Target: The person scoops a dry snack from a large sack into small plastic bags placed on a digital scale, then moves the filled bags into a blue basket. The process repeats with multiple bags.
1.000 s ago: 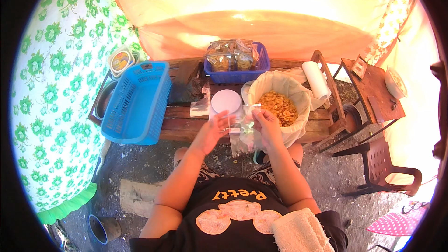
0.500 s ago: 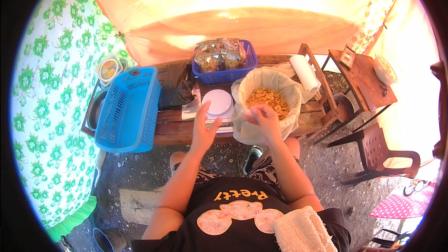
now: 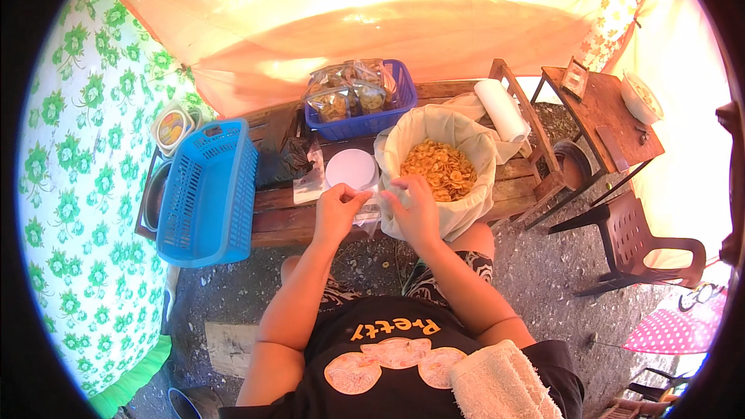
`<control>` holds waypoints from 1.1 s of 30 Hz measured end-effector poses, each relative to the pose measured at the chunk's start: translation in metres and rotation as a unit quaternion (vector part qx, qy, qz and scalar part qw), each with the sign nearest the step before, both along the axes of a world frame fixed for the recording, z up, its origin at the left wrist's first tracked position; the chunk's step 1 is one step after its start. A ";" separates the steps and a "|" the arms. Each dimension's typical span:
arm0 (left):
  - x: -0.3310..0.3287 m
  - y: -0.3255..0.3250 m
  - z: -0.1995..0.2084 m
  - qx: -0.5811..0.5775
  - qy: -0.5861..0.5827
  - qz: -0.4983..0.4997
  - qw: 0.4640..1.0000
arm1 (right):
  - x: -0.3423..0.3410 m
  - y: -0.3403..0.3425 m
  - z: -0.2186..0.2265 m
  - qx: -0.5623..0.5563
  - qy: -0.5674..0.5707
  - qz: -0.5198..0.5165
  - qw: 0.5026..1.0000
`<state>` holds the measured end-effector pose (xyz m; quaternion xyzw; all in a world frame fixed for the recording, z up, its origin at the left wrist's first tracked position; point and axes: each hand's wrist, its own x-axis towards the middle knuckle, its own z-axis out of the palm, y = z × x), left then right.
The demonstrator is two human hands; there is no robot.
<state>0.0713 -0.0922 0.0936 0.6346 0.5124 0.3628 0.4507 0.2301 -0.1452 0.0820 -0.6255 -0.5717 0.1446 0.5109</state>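
Note:
My left hand [image 3: 337, 211] and my right hand [image 3: 414, 216] face each other above the front of a kitchen scale. Thumb and fingers are pinched on both, on what looks like a thin clear plastic bag [image 3: 372, 216] stretched between them; its outline is faint. The scale's round white pan [image 3: 351, 167] carries nothing and shows just beyond my fingers. Right of it, close to my right hand, stands a cloth-lined container [image 3: 483, 133] holding golden fried chips [image 3: 439, 169]. More clear plastic [image 3: 310, 186] lies left of the scale.
On the wooden bench [image 3: 279, 221] sit an empty light-blue basket [image 3: 240, 194] at left and a dark-blue basket [image 3: 403, 85] with filled chip bags [image 3: 335, 101] behind. A paper roll [image 3: 500, 109] lies at right. Beyond stand a small table [image 3: 613, 124] and brown chair [image 3: 628, 240].
My left hand has closed from spread fingers into a pinch and come nearer my right. My right hand has moved left and toward me, and clear plastic now shows between them.

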 end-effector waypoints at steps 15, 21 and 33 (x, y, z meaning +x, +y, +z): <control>0.038 0.050 -0.017 -0.001 -0.053 -0.035 0.998 | 0.088 0.057 -0.025 -0.186 0.078 0.089 0.975; 0.079 0.067 -0.007 0.191 -0.005 0.013 0.981 | 0.152 0.087 -0.045 -0.515 -0.250 -0.045 0.819; 0.107 0.078 0.011 0.295 -0.041 -0.046 0.954 | 0.135 0.075 -0.062 -0.492 -0.323 0.026 0.808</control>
